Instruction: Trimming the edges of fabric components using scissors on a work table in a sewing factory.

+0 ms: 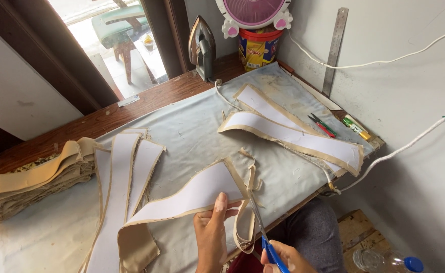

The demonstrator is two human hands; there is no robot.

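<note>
The left hand [209,235] pinched the interfaced fabric strip [192,194] while the right hand [288,258], closed on blue-handled scissors [263,230], trimmed its tan edge.

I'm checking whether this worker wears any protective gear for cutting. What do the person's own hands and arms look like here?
Both are bare. The left hand shows no glove, ring, watch or sleeve on the hand, wrist or visible forearm. The right hand is only partly in frame at the bottom edge; its visible knuckles and fingers are likewise ungloved and ringless, and no cuff shows. Nails look short and unpainted. Anything higher on the arms is out of view.
</note>
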